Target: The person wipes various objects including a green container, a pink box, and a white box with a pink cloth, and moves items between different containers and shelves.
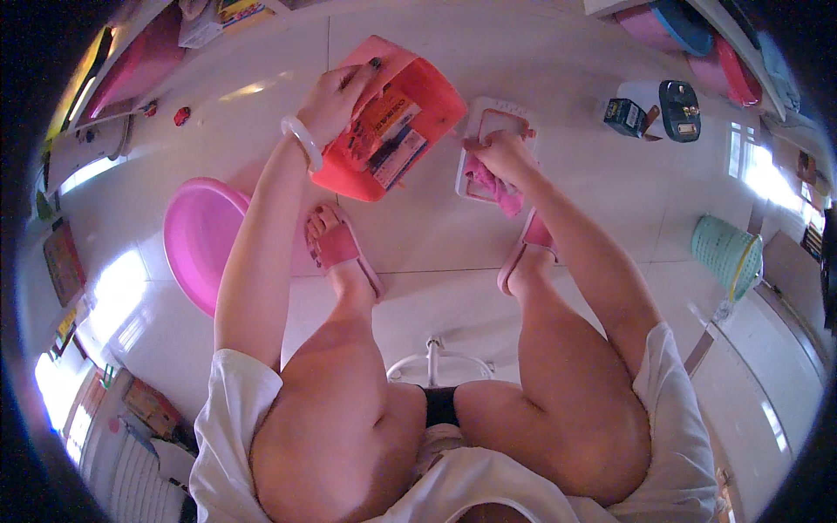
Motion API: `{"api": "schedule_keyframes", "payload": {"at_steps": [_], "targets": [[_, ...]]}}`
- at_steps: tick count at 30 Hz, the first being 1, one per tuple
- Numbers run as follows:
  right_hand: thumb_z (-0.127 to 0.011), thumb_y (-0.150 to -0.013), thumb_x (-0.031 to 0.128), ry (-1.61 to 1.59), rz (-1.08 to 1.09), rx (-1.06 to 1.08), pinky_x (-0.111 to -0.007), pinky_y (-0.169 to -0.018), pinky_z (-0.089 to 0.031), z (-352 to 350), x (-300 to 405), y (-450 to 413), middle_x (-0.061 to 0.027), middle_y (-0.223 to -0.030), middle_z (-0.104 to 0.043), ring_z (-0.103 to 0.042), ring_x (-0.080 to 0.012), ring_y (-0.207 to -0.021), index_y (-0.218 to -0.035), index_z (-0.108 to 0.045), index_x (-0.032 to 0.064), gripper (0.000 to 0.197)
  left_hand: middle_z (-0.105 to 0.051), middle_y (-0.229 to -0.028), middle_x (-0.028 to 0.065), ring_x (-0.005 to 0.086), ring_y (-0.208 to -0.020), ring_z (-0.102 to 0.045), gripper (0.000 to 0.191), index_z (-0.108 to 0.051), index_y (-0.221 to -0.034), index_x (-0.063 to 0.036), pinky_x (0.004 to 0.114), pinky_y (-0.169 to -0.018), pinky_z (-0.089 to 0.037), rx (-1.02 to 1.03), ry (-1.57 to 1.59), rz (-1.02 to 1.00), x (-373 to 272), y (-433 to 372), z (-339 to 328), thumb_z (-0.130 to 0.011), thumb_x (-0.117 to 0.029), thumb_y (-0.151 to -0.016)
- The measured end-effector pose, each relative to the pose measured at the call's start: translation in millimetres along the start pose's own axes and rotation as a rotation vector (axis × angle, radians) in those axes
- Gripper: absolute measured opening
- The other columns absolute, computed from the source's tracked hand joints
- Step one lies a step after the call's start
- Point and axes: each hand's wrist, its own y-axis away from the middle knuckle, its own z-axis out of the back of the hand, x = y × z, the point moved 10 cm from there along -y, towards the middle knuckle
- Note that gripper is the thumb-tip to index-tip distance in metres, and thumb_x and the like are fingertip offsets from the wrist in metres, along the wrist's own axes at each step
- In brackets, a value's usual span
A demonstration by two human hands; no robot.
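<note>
My left hand [333,98] grips the upper left rim of a red plastic box [441,104], which is tilted so that its inside shows. Printed packets [399,153] and a reddish piece lie in the box. To its right, my right hand [503,153] is closed on a pink cloth [503,196]. That hand rests over a white plastic lid or tray with a red inner border [467,176], flat on the floor. Part of the cloth hangs past the lid's lower edge. The fingers of my right hand are partly hidden.
A pink basin [203,242] stands left of my slippered feet. Farther right are a dark small box [623,118], a dark oval object [680,111] and a green perforated basket [722,252] on its side. A small red object [182,116] lies on the tiled floor at left.
</note>
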Motion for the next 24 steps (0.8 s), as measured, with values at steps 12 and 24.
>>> {"api": "schedule_keyframes", "payload": {"at_steps": [12,24], "targets": [[-0.057,-0.080,0.023,-0.507,0.184,-0.366,-0.041,-0.080,-0.046,40.8,-18.2,9.3,-0.0159,-0.088,-0.063,-0.060,-0.0332,-0.088,-0.092,-0.059,0.0026,0.024,-0.044,-0.058,-0.0020,0.0072,-0.048,-0.039,0.036,-0.061,-0.093,-0.0045,0.024,-0.043,-0.032,0.272,0.086,0.181,31.3,-1.7,-31.0,-0.042,-0.035,-0.092],[-0.062,-0.071,0.009,-0.174,0.953,-0.215,-0.037,-0.082,-0.044,24.2,116.2,118.9,-0.0111,-0.098,-0.056,-0.054,-0.0291,-0.096,-0.104,-0.053,0.0067,0.034,-0.043,-0.054,-0.0057,0.0042,-0.046,-0.037,0.035,-0.061,-0.090,-0.0102,0.020,-0.038,-0.028,0.567,0.107,0.189,44.8,0.0,-81.9,-0.042,-0.039,-0.092]]}}
